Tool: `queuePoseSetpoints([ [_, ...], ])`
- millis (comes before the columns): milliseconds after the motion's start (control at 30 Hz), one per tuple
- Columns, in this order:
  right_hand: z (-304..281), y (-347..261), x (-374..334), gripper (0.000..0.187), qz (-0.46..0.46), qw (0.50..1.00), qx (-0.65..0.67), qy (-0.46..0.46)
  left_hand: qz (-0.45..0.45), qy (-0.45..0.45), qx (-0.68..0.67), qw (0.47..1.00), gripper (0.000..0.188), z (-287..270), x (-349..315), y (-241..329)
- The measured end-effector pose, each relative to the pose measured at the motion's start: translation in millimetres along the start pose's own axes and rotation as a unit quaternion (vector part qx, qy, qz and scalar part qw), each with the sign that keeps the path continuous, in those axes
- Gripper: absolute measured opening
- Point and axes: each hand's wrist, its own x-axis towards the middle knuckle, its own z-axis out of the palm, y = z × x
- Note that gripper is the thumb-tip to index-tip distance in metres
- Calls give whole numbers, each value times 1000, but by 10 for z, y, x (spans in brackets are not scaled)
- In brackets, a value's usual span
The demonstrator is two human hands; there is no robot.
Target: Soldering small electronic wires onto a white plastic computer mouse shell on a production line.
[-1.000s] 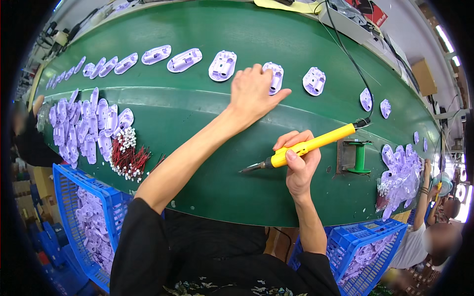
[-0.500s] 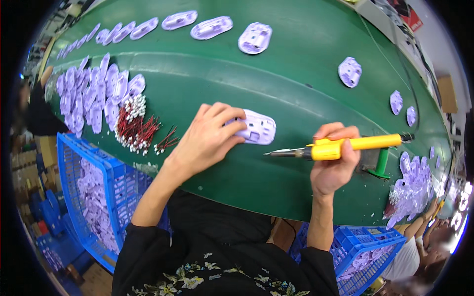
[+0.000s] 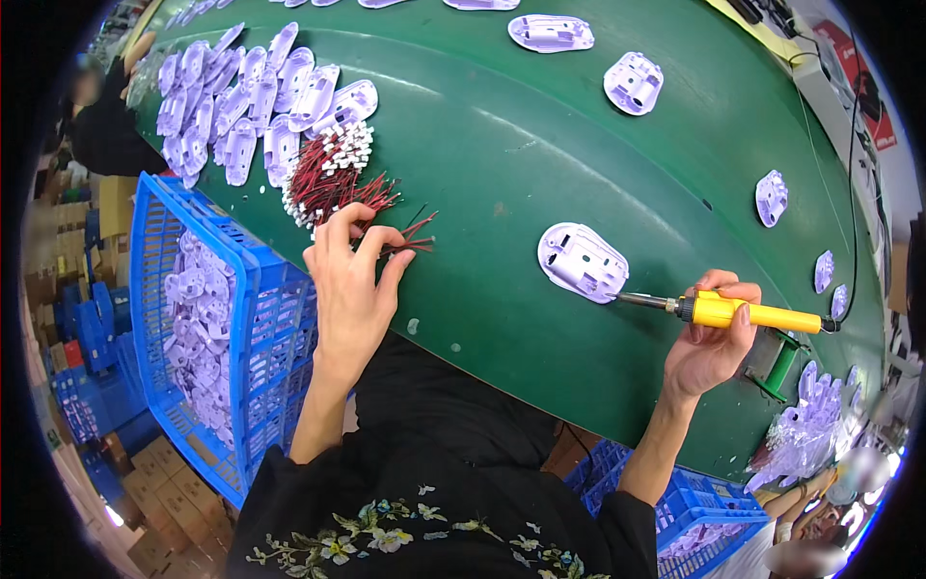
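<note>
My right hand (image 3: 709, 347) grips a yellow soldering iron (image 3: 748, 315), its metal tip pointing left at the near right edge of a pale purple plastic shell (image 3: 582, 262). The shell lies flat with its moulded inside up, and the tip looks to touch or overlap its rim. Further left, my left hand (image 3: 352, 280) reaches over a few loose red and black wires (image 3: 421, 232), thumb and index finger pinched together on them. Right beyond these fingers is a pile of red wires with white connectors (image 3: 333, 169). My other left fingers are curled.
Many purple shells (image 3: 256, 92) are heaped at the left; others line the far side of the green table (image 3: 463, 193). Blue crates (image 3: 256, 280) of shells stand at both sides below. A green solder spool (image 3: 779, 367) and bagged parts (image 3: 801, 429) sit right. Other people are at both edges.
My left hand has let go of the shell and moved left to the wires. The view has shifted, and the iron's tip is now at the shell's edge.
</note>
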Motion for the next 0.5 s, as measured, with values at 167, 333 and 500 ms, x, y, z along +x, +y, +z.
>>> queuePoseSetpoints([
  [167, -3, 68, 41, 29, -2, 1000, -13, 7, 1, 43, -88, 995, 14, -105, 75, -22],
  [333, -4, 37, 32, 29, 3, 1000, 9, 2, -75, 51, -321, 943, 8, -252, 188, -29],
  [500, 5, 42, 24, 29, 10, 1000, 8, -6, -132, -120, -612, 771, 7, -112, 243, 167],
])
